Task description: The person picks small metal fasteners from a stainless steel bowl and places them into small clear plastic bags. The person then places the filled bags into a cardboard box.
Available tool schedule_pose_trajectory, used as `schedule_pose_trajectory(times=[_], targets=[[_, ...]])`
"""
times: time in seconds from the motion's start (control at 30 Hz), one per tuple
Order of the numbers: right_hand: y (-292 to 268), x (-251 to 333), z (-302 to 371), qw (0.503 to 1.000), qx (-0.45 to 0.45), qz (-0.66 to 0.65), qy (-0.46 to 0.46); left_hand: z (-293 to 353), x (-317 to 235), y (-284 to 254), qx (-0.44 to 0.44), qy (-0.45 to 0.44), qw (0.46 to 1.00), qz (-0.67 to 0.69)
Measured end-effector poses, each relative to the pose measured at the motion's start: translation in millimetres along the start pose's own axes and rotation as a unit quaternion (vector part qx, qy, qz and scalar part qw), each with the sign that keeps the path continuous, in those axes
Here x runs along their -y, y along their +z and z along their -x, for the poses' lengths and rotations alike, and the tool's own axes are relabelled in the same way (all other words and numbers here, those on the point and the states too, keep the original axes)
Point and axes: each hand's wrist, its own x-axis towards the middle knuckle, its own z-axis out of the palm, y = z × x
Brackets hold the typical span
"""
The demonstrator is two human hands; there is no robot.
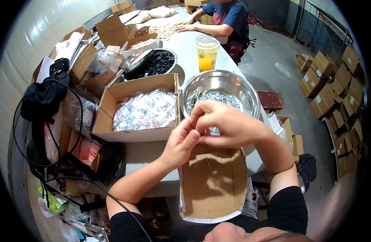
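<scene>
My left hand (180,142) and my right hand (228,126) meet above the near edge of a steel bowl (247,92). Both have their fingers pinched together at the tips. Whatever they hold is hidden by the fingers. Inside the bowl lies a heap of silvery screws (221,97). Below my hands, a shallow cardboard tray (213,191) rests against my lap and the table edge. A single screw (207,159) lies in it. Left of the bowl stands a cardboard box (139,136) full of small clear plastic packets (147,109).
A lidded cup of yellow drink (206,54) stands behind the bowl. Farther back is a bowl of black parts (159,63). Another person (230,24) works at the table's far end. Cables and a black bag (44,99) crowd the left; stacked cartons (335,88) stand at right.
</scene>
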Motion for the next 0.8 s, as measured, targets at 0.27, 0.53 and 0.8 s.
schedule_pose_trajectory(times=[0.27,0.53,0.8], targets=[[-8,-10,-3,0.968,-0.017,-0.158,0.193,-3,-17,4,-0.126,0.044,0.969,-0.21],[-3,-15,-5,0.975,0.046,-0.078,0.201,0,-18,0,-0.1,-0.022,0.969,-0.223],[1,-18,-4,0.984,0.018,-0.113,0.136,-2,-24,0,-0.096,-0.033,0.986,-0.131]])
